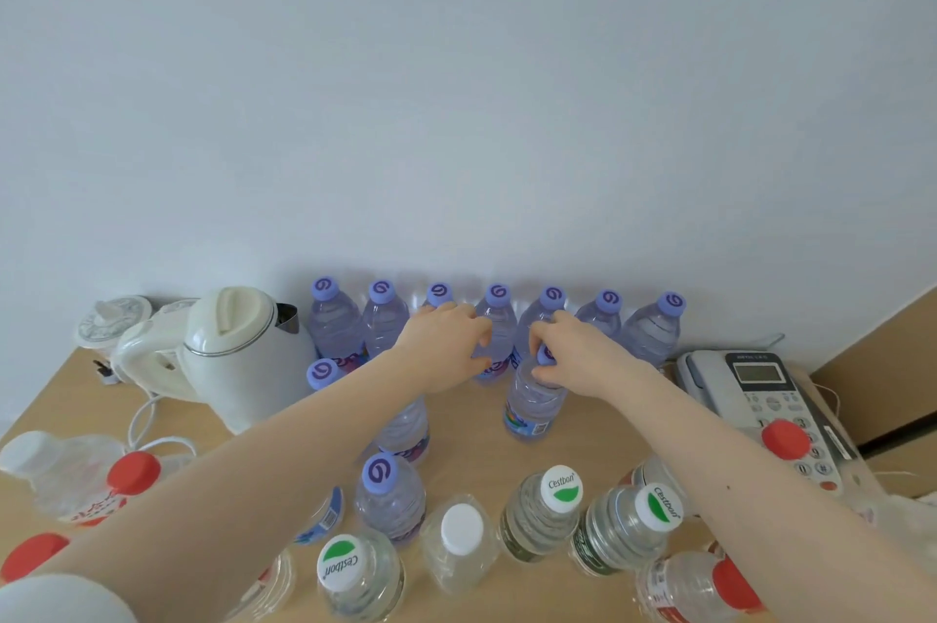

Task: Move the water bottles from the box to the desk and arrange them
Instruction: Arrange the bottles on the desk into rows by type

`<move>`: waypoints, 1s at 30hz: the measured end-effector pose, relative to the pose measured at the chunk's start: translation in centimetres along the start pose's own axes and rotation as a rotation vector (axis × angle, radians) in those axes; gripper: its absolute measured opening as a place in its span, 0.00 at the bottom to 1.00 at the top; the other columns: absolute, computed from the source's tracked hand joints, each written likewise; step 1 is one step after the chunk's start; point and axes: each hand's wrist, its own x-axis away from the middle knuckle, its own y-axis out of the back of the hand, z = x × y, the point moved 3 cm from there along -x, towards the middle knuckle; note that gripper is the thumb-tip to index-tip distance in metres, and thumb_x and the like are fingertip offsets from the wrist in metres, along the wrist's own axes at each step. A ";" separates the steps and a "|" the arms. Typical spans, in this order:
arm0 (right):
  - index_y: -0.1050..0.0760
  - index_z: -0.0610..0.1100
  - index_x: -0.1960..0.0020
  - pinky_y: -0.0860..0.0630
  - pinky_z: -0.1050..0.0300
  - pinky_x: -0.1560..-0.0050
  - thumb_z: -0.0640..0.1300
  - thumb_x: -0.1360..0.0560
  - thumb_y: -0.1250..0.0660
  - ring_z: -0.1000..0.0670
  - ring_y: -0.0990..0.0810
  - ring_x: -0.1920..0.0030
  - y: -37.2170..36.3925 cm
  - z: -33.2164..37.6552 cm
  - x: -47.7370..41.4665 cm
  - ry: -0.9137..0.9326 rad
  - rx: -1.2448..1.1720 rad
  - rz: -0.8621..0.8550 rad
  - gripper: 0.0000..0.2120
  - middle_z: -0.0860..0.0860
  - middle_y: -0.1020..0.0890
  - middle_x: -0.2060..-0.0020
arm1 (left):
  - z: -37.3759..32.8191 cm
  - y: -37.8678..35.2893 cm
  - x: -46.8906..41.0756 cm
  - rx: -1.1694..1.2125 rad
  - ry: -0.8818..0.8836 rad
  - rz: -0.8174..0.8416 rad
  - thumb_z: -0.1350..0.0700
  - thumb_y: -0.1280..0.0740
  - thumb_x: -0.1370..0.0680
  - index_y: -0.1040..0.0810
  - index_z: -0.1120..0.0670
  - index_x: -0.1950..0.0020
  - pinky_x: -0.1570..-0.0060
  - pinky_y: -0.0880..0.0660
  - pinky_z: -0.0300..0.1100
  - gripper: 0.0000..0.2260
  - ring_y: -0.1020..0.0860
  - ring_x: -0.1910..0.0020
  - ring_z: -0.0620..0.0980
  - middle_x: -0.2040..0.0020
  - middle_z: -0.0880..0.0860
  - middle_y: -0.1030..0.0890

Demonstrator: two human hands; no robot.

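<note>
Far left of the desk (pixel 76 399) there's a little lidded cup (pixel 114 318) and a white kettle (pixel 238 353), with a couple of red-cap bottles (pixel 134 473) nearer the camera. Then a row of purple-cap bottles (pixel 334 323), seven of them, standing upright against the wall. The left hand (pixel 446 343) reaches into that row, fingers and thumb curled around the middle bottle (pixel 499 318). Just beside it, the right hand (pixel 573 353) pinches the cap of a front bottle (pixel 532 399), which stands upright on the desk just in front of the row. A few more purple ones sit under the left arm. Down front are the green-cap bottles (pixel 563 485), all upright. Over on the right is a desk phone (pixel 760 394).
</note>
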 end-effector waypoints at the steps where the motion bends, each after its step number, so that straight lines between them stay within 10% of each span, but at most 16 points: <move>1: 0.32 0.46 0.51 0.38 0.59 0.66 0.43 0.25 0.35 0.46 0.30 0.59 0.1 -0.3 0.2 0.001 -0.018 0.001 0.06 0.49 0.34 0.56 | -0.3 0.0 -0.1 0.006 -0.010 0.011 0.47 0.38 0.21 0.26 0.50 0.38 0.52 0.38 0.42 0.14 0.28 0.42 0.52 0.42 0.51 0.25; 26: 0.18 0.39 0.53 0.28 0.58 0.52 0.28 0.28 0.41 0.48 0.24 0.53 2.6 -8.9 3.7 -0.126 -0.022 -0.004 0.15 0.51 0.25 0.58 | -8.5 1.4 -7.0 0.148 -0.129 0.134 0.50 0.34 0.23 0.26 0.51 0.37 0.50 0.28 0.47 0.15 0.29 0.40 0.51 0.41 0.51 0.26; 30: 0.21 0.41 0.45 0.25 0.52 0.46 0.32 0.28 0.38 0.44 0.23 0.46 2.8 -10.1 4.2 -0.179 -0.090 -0.044 0.14 0.46 0.23 0.46 | -8.9 0.8 -7.4 0.141 -0.132 0.144 0.49 0.35 0.22 0.26 0.50 0.37 0.52 0.30 0.45 0.15 0.28 0.40 0.51 0.41 0.50 0.26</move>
